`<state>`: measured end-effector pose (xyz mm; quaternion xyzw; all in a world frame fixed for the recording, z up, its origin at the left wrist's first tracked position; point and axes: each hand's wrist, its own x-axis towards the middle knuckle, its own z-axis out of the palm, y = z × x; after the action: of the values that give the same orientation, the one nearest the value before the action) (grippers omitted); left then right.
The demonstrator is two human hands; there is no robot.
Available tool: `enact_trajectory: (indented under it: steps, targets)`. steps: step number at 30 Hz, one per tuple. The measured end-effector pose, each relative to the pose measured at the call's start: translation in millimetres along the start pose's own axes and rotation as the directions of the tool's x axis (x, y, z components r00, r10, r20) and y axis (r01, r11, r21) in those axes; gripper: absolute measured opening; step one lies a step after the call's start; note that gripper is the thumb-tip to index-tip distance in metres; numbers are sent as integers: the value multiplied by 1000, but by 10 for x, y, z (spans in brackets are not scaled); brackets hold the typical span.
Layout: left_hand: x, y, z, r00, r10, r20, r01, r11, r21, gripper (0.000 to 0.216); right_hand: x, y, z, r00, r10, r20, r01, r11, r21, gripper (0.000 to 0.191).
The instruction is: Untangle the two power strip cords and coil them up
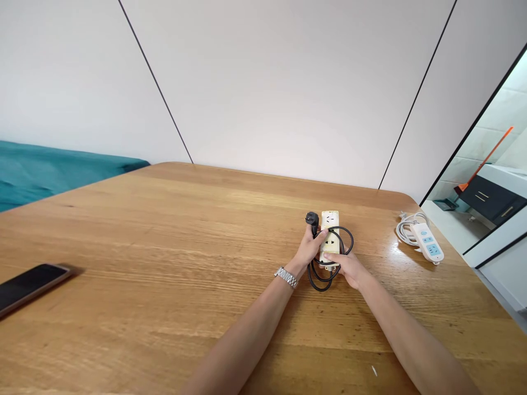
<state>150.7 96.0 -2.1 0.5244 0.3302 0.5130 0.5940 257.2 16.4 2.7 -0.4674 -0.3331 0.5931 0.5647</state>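
Note:
Between my hands is a cream power strip [330,241], its socket face turned up toward me. Its black cord [318,286] loops around the strip and hangs in coils below it. My left hand [308,247], with a metal watch on the wrist, is closed on the strip's left side, thumb over the cord. The black plug [312,218] sticks up just above the fingers of that hand. From the right, my right hand [349,267] grips the strip's lower end, its thumb across the face and the cord.
A white power strip [428,242] with blue socket panels lies at the right, beside its coiled white cord [405,230]. A phone [31,285] rests on the wooden table [185,247] at far left. A small white scrap [374,371] lies near the front. Behind stands a white panelled wall [280,88].

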Motion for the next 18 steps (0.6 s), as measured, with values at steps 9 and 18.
enact_trajectory:
  steps: [9,18]
  targets:
    - [-64,23,44,998,55,-9,-56,998,-30,54,-23,145,-44,982,-10,190,-23,985,174,48]
    - [-117,123,81,993,46,112,-37,996,-87,58,-80,181,-168,922,-1,387,-165,903,396,44]
